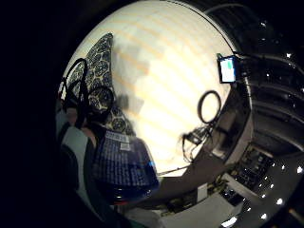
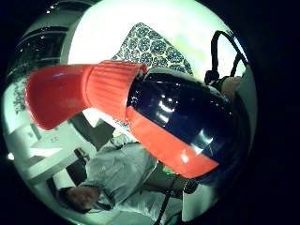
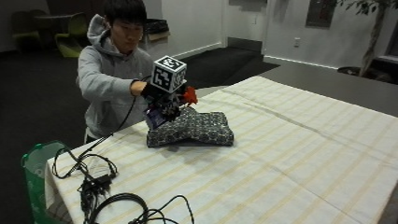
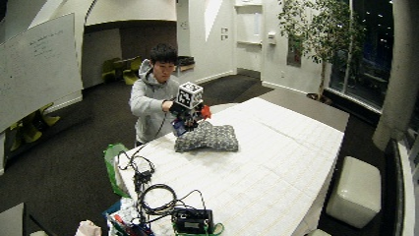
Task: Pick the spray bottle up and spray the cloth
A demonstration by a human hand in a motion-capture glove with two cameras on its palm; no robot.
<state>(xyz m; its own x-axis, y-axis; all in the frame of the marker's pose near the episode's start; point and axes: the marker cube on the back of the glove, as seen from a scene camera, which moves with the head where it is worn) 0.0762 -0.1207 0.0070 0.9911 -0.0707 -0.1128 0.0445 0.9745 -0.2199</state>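
Observation:
In the outside view my gloved right hand [image 3: 155,91] grips the spray bottle [image 3: 157,118] and holds it in the air just above the near-left end of the cloth [image 3: 196,128]. The bottle has a dark blue body and a red spray head [image 3: 189,95] that points over the cloth. The cloth is a dark patterned bundle lying on the striped table cover [image 3: 298,154]. In the thumb side palm view the bottle [image 2: 178,117] fills the picture, its red nozzle [image 2: 61,93] ahead and the cloth [image 2: 150,42] behind. The little finger side view shows the bottle's label [image 1: 121,164] and the cloth [image 1: 102,66].
A tangle of black cables [image 3: 93,182] lies at the table's near-left corner, beside a green bag [image 3: 34,163] on the floor. In the wide outside view a dark device [image 4: 192,220] sits at the table's near end and a white stool [image 4: 357,189] stands to the right.

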